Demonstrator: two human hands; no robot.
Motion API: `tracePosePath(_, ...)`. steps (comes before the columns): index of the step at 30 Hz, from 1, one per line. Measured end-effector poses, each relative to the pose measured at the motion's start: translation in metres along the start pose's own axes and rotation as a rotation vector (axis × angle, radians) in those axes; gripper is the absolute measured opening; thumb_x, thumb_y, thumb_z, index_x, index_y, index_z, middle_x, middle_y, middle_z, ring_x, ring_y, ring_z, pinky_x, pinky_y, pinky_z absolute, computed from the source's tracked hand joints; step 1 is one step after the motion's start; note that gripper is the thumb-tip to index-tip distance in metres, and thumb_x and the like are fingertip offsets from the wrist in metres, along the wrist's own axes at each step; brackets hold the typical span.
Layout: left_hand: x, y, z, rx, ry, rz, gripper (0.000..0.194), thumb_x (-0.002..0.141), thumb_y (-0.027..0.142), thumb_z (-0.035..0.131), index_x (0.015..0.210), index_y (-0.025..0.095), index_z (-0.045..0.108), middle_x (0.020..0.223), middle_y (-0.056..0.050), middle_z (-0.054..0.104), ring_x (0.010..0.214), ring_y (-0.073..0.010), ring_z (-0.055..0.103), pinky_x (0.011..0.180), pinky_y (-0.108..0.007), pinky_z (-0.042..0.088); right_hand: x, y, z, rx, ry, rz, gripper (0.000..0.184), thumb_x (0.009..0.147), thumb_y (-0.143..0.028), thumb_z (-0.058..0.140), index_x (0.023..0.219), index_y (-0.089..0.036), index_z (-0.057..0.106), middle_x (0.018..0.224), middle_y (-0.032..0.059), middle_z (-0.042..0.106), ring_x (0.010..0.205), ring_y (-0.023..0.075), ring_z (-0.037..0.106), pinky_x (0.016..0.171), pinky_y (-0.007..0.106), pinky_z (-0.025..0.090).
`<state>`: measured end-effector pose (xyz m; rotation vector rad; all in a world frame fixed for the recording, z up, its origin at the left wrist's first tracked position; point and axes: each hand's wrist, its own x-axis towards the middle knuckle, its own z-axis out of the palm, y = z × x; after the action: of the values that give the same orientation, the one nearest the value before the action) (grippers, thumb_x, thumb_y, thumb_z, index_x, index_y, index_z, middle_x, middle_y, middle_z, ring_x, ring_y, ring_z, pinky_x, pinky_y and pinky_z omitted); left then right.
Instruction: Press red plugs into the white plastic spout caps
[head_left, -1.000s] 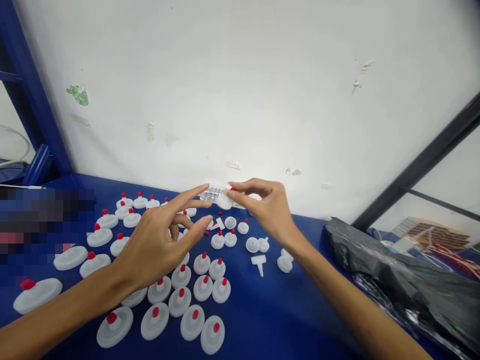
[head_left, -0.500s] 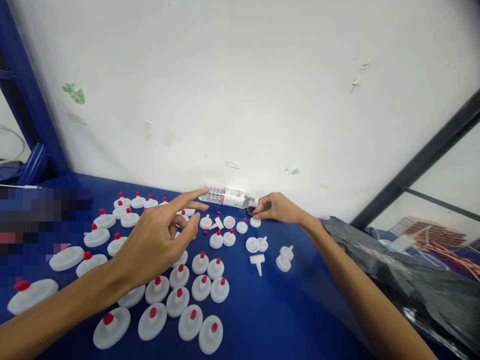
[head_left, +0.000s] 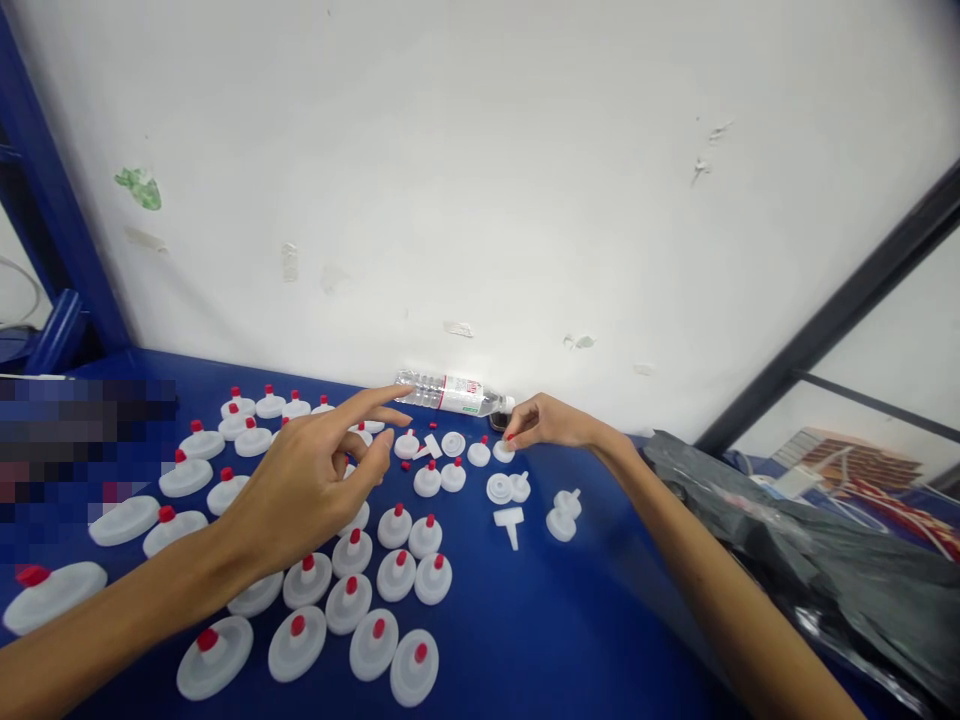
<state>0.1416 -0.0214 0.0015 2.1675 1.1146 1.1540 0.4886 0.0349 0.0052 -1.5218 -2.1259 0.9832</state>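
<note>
My right hand (head_left: 551,420) pinches the red tip of a white round nozzle cap (head_left: 503,452), which stands at the right end of a row near the wall. My left hand (head_left: 319,475) hovers over the caps with its fingers apart and nothing in them. Beneath and around it stand many white nozzle caps with red tips, such as this front one (head_left: 415,668); the hand and forearm hide some. Between my hands lie a flat white ring-shaped cap (head_left: 453,444), a white T-shaped piece (head_left: 430,446) and a loose red tip (head_left: 406,465).
A clear plastic bottle (head_left: 457,394) lies along the wall, a small dark object (head_left: 499,421) by its neck. Untipped white caps (head_left: 561,524) and another T-shaped piece (head_left: 510,522) lie on the blue table (head_left: 540,630). Dark plastic sheeting (head_left: 810,540) covers the right side.
My right hand has shifted only slightly, its fingers still at the red tip of the same cap. My left hand keeps its open pose. The view has moved a little.
</note>
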Motion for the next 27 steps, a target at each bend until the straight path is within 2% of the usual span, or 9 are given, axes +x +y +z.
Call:
tracePosePath(4, 0.000, 0.000, 0.000, 0.003, 0.004, -0.003, 0.045, 0.101, 0.044, 0.051, 0.144, 0.031, 0.057, 0.121, -0.006, 0.077, 0.057, -0.0130, 0.070, 0.044, -0.025, 0.054, -0.001, -0.001, 0.000, -0.020, -0.036, 0.022, 0.035, 0.072, -0.044, 0.089, 0.096, -0.019, 0.083, 0.086, 0.0057, 0.082, 0.085, 0.0228, 0.076, 0.080, 0.033, 0.057)
tracePosePath(8, 0.001, -0.006, -0.001, 0.008, 0.015, 0.030, 0.044, 0.101, 0.042, 0.051, 0.144, 0.033, 0.057, 0.118, -0.004, 0.078, 0.058, -0.0124, 0.072, 0.042, -0.023, 0.053, -0.008, -0.006, -0.012, -0.071, -0.012, 0.058, 0.052, 0.070, -0.038, 0.091, 0.116, -0.021, 0.078, 0.093, 0.0051, 0.082, 0.088, 0.0213, 0.076, 0.080, 0.031, 0.056)
tracePosePath(11, 0.002, -0.011, -0.001, 0.019, 0.016, 0.073, 0.043, 0.101, 0.040, 0.052, 0.144, 0.032, 0.057, 0.117, -0.003, 0.078, 0.056, -0.0121, 0.071, 0.040, -0.023, 0.051, -0.021, -0.015, -0.027, -0.142, -0.001, 0.122, 0.035, 0.072, -0.038, 0.089, 0.101, -0.020, 0.080, 0.082, 0.0049, 0.080, 0.076, 0.0207, 0.074, 0.070, 0.031, 0.055)
tracePosePath(14, 0.003, -0.014, 0.000, 0.052, 0.019, 0.107, 0.042, 0.102, 0.038, 0.050, 0.143, 0.031, 0.057, 0.114, -0.003, 0.079, 0.053, -0.0117, 0.068, 0.040, -0.024, 0.050, -0.033, -0.032, -0.032, -0.170, -0.106, 0.178, 0.022, 0.078, -0.041, 0.083, 0.086, -0.020, 0.082, 0.079, 0.0062, 0.081, 0.077, 0.0218, 0.075, 0.072, 0.032, 0.057)
tracePosePath(16, 0.003, -0.015, 0.001, 0.080, 0.023, 0.140, 0.040, 0.103, 0.038, 0.049, 0.142, 0.030, 0.058, 0.112, -0.003, 0.079, 0.051, -0.0103, 0.065, 0.041, -0.024, 0.049, -0.036, -0.044, -0.027, -0.182, -0.184, 0.206, 0.021, 0.078, -0.041, 0.083, 0.087, -0.022, 0.084, 0.082, 0.0057, 0.082, 0.081, 0.0227, 0.076, 0.073, 0.031, 0.058)
tracePosePath(19, 0.002, -0.018, 0.002, 0.119, 0.019, 0.201, 0.039, 0.104, 0.036, 0.048, 0.140, 0.029, 0.059, 0.110, -0.002, 0.079, 0.046, -0.0071, 0.059, 0.043, -0.024, 0.049, -0.031, -0.056, -0.011, -0.221, -0.239, 0.234, 0.017, 0.073, -0.037, 0.086, 0.082, -0.024, 0.085, 0.075, 0.0036, 0.081, 0.075, 0.0219, 0.076, 0.067, 0.029, 0.056)
tracePosePath(23, 0.003, -0.022, 0.003, 0.144, 0.024, 0.258, 0.039, 0.104, 0.035, 0.049, 0.141, 0.027, 0.059, 0.108, -0.002, 0.078, 0.042, -0.0050, 0.051, 0.041, -0.024, 0.047, -0.023, -0.059, 0.002, -0.267, -0.229, 0.231, 0.002, 0.069, -0.024, 0.085, 0.068, -0.024, 0.083, 0.068, 0.0021, 0.079, 0.068, 0.0213, 0.075, 0.061, 0.029, 0.054)
tracePosePath(27, 0.002, -0.024, 0.002, 0.206, 0.064, 0.348, 0.037, 0.102, 0.029, 0.050, 0.136, 0.025, 0.063, 0.103, -0.002, 0.079, 0.049, -0.0075, 0.055, 0.048, -0.025, 0.049, -0.031, -0.067, -0.007, -0.302, -0.129, 0.175, 0.009, 0.074, -0.019, 0.078, 0.068, -0.024, 0.082, 0.068, 0.0015, 0.079, 0.068, 0.0223, 0.074, 0.060, 0.029, 0.053)
